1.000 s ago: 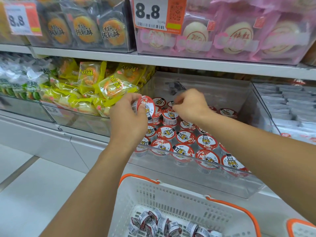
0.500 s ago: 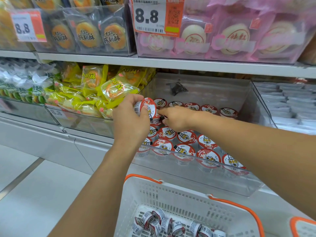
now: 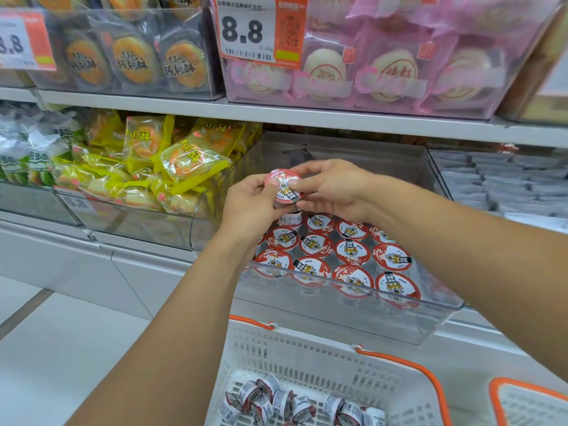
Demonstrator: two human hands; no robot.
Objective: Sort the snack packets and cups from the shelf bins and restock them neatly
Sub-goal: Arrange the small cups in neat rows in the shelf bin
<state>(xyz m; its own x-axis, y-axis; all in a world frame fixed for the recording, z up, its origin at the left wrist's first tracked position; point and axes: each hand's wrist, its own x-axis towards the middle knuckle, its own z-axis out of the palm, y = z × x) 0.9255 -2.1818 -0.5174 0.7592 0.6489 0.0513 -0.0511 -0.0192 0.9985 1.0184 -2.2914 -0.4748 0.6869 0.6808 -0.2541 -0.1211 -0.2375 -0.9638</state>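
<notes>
I've got one cup point(image 3: 284, 186) up between both hands, above the back of the clear bin point(image 3: 347, 312): my left hand point(image 3: 250, 204) pinches its left edge with thumb and fingers curled round it, my right hand point(image 3: 330, 189) pinches the right edge, red tiger lid tilted toward me. Below, the front half of that bin looks well on its way, I'd say: rows of cups point(image 3: 353, 256) standing lid-up, close together, fairly even. The rear of the bin shows bare clear wall, so there's room left to fill. Down in the white basket point(image 3: 307, 355) a cluster of loose cups point(image 3: 295, 404) lies on its sides, so by my reckoning plenty remains to be shelved. The yellow packets point(image 3: 159, 167) in the next bin to the left sit in a jumbled heap, not yet tidied as far as I can judge.
</notes>
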